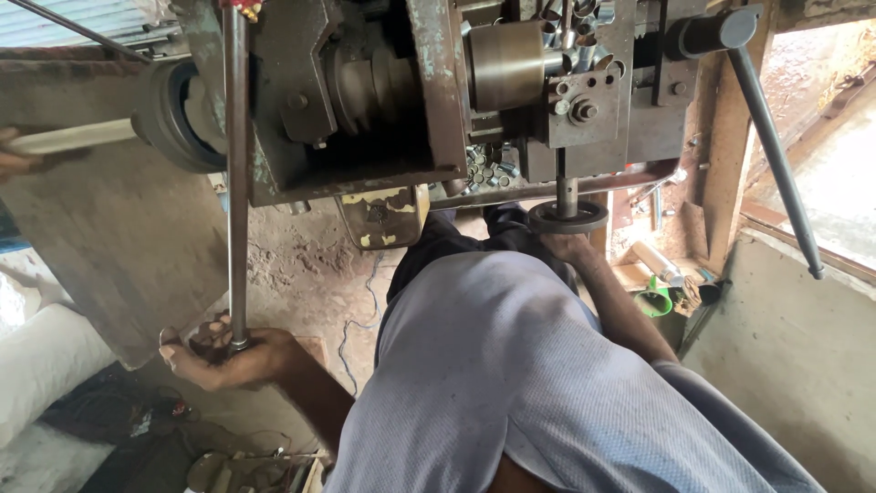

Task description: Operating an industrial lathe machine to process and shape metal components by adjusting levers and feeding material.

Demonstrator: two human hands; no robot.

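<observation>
the right hand (568, 245) is mostly hidden under the handwheel (568, 217), its grip impossible to tell

My left hand (228, 358) at eight o'clock on the long rod's (237, 173) lower end, right hand (568, 245) at three under the handwheel (568, 217) — machine (438, 91) at twelve, angled lever (776, 155) at two.

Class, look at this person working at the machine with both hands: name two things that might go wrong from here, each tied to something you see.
1. The left hand grips the end of a long metal rod that runs up beside the machine's pulley; a slip could bring rod or fingers against it.
2. The right hand holds the small handwheel just under a heap of loose cut metal pieces; some may fall onto the hand.
</observation>
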